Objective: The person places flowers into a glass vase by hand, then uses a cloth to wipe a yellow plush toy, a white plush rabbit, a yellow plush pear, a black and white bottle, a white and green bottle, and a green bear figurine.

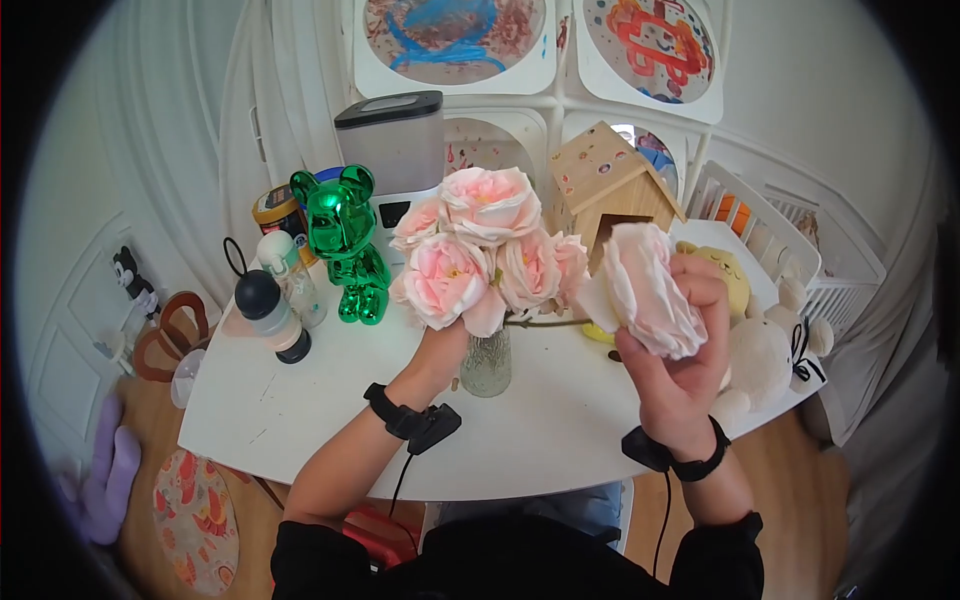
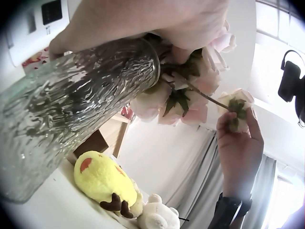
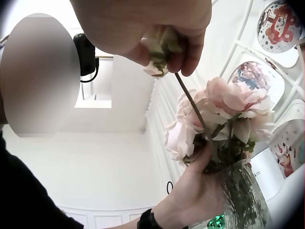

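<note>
A textured glass vase (image 1: 487, 367) stands on the white table with a bunch of pale pink roses (image 1: 488, 207) above its mouth. My left hand (image 3: 193, 198) grips the stems just over the vase's rim, its fingers partly hidden behind blooms and leaves. To the right of the bunch, my right hand (image 1: 690, 375) holds a single pink rose (image 1: 652, 290), pinching it at the green base under the bloom, as the left wrist view shows. From that rose a thin brown stem (image 3: 190, 100) runs to the bunch, ending among the stems by my left thumb.
Left of the vase stand a shiny green bear figure (image 1: 345, 240), a black-capped bottle (image 1: 272, 318) and a clear bottle (image 1: 298, 290). Behind are a grey-lidded appliance (image 1: 395, 145) and a wooden birdhouse (image 1: 610, 180). Plush toys, including a white one (image 1: 765, 355), sit at the right.
</note>
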Tool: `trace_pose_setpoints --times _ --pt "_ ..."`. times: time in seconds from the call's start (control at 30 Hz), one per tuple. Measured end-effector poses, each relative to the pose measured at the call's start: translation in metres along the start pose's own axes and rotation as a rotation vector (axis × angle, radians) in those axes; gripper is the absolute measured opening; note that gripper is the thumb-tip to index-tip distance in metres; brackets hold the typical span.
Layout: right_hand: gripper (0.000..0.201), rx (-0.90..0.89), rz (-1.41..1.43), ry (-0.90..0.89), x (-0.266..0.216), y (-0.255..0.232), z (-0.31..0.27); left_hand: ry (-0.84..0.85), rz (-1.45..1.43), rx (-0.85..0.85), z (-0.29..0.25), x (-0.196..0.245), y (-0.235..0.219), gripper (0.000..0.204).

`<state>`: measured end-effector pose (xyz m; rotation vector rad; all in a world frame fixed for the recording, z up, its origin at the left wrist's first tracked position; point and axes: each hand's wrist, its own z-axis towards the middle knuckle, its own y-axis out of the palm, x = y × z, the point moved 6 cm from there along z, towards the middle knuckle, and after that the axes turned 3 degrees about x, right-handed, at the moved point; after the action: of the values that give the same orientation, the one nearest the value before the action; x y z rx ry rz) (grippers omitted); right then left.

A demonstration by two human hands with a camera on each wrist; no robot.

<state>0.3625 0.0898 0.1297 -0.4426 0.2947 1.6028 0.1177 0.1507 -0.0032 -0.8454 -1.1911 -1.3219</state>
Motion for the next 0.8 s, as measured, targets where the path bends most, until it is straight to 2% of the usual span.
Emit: trace_pose_setpoints --times 0.07,0.13,0.2,0.27,0.47,0.53,0.63,0.73,0.8 --pt "0.039 0.07 0.039 -0.013 0.004 0.005 0.006 0.089 0.011 -0.015 -0.002 0.007 0.001 0.048" --pt "0.036 -0.018 -0.1 -0.18 -0.001 0.016 0.011 0.078 -0.003 -0.021 -0.003 0.008 0.003 0.048" --pt "0.035 -0.01 -0.108 -0.186 -0.003 0.024 0.012 0.07 -0.019 -0.023 -0.003 0.007 0.004 0.049" --pt "0.037 -0.159 -0.113 -0.274 -0.007 0.038 0.013 0.062 -0.029 -0.024 -0.003 0.007 0.003 0.049" --pt "0.04 -0.116 -0.094 -0.242 -0.004 0.045 0.027 0.039 -0.068 -0.016 -0.006 0.003 0.0 0.049" --pt "0.04 -0.2 -0.066 -0.13 0.001 0.052 0.023 0.034 -0.061 -0.017 -0.007 0.003 -0.001 0.049" --pt "0.042 -0.304 -0.114 -0.101 0.0 0.056 0.016 0.019 -0.043 -0.009 -0.009 0.001 -0.002 0.048" --pt "0.044 -0.372 -0.133 -0.182 -0.005 0.062 0.005 0.006 -0.02 0.002 -0.01 -0.002 -0.003 0.046" --pt "0.046 -0.32 -0.111 -0.235 -0.005 0.063 0.004 0.002 -0.001 0.001 -0.01 -0.004 -0.003 0.045"
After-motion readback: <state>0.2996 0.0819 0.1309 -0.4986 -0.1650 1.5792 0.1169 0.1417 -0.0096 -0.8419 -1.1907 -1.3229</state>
